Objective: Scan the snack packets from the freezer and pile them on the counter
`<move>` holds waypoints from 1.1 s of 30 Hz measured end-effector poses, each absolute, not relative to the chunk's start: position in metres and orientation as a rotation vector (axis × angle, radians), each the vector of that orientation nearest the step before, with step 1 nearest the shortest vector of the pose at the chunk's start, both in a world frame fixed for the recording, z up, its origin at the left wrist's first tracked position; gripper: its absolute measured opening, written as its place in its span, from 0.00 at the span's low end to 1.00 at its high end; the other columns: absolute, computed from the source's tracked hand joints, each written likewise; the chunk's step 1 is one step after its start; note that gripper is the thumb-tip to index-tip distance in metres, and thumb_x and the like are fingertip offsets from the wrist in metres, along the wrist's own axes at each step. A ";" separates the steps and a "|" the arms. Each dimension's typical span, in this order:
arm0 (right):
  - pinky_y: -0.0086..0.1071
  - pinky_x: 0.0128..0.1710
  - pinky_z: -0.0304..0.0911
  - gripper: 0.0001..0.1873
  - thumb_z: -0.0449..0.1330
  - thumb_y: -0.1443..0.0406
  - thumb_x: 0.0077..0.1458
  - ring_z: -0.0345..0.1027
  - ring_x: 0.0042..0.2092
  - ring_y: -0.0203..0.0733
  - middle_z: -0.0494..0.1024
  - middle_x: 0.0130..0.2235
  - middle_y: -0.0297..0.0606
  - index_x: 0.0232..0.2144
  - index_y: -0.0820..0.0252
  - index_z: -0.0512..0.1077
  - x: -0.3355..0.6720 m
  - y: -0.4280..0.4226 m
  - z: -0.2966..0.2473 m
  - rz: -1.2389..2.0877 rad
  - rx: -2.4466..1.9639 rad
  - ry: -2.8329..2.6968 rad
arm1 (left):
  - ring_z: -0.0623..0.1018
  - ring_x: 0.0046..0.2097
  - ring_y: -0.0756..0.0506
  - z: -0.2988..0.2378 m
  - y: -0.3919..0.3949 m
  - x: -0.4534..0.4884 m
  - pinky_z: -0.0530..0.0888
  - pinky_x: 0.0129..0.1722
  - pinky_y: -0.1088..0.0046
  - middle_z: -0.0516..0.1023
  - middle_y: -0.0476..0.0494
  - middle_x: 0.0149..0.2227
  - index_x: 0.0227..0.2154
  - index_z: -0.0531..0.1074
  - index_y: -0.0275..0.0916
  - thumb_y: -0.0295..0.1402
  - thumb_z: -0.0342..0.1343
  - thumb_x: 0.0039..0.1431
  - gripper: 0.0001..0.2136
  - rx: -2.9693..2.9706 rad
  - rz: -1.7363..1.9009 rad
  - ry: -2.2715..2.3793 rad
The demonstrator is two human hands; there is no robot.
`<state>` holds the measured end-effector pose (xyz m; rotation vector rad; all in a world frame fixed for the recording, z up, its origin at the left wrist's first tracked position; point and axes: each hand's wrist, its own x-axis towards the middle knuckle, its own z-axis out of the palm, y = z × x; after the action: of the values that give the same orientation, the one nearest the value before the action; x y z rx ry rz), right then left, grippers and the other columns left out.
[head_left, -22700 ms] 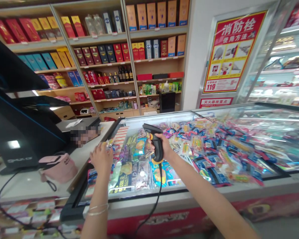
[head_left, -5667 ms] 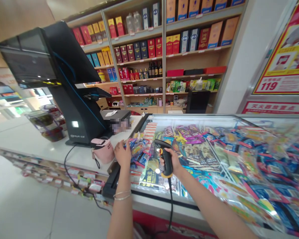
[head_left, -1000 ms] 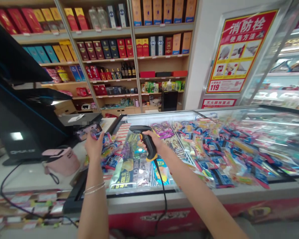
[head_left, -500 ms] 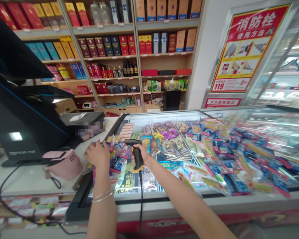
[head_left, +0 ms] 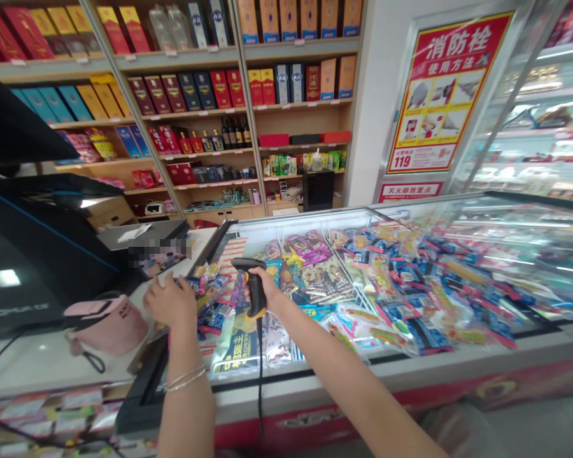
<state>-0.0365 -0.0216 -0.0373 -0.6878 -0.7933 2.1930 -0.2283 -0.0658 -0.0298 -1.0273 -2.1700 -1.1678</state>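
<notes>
My right hand (head_left: 268, 290) grips the handle of a black and yellow barcode scanner (head_left: 256, 294), whose head points left. Its cord hangs down over the front edge of the freezer. Over the freezer's left corner is my left hand (head_left: 172, 304), fingers spread, with a bracelet on the wrist. Just right of those fingers lies a small heap of blue and clear candy packets (head_left: 216, 312) on the glass. Whether the fingertips touch a packet is hard to see. Many similar packets (head_left: 427, 299) are spread over the glass on the right.
A pink pouch (head_left: 109, 324) stands on the white counter (head_left: 23, 362) at left, beside a dark checkout terminal (head_left: 33, 273). The glass-topped freezer (head_left: 248, 388) holds bags of frozen goods. Shelves of boxes (head_left: 195, 89) line the back wall, next to a red sign (head_left: 451, 95).
The view has shifted right. My left hand has drawn slightly away from the packet heap and its fingers have spread. The scanner has tilted a little and stays in my right hand.
</notes>
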 end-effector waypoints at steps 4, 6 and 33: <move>0.25 0.17 0.59 0.11 0.56 0.57 0.53 0.61 0.18 0.32 0.69 0.20 0.30 0.28 0.60 0.66 0.001 -0.021 0.014 2.108 -0.573 -0.847 | 0.63 0.60 0.33 -0.018 -0.061 -0.218 0.59 0.58 0.51 0.65 0.30 0.58 0.51 0.69 0.33 0.35 0.44 0.61 0.19 -1.174 -1.203 -2.031; 0.25 0.17 0.59 0.12 0.57 0.57 0.52 0.62 0.19 0.32 0.69 0.21 0.29 0.29 0.61 0.67 0.031 -0.023 0.038 2.037 -0.508 -0.923 | 0.64 0.59 0.34 -0.009 -0.053 -0.204 0.60 0.59 0.53 0.67 0.29 0.56 0.50 0.69 0.32 0.35 0.45 0.61 0.19 -1.390 -1.178 -1.953; 0.26 0.14 0.55 0.12 0.53 0.58 0.51 0.58 0.15 0.35 0.67 0.14 0.34 0.26 0.61 0.69 0.287 0.013 -0.019 1.737 -0.916 -0.926 | 0.74 0.39 0.48 -0.052 -0.026 0.063 0.68 0.38 0.75 0.77 0.44 0.38 0.38 0.76 0.40 0.45 0.63 0.50 0.17 -3.622 -0.127 -1.090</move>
<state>0.2867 0.0130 -0.0193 -0.9159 -0.9260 1.7367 0.0625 -0.0263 -0.0523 -3.6217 -1.0896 -0.1274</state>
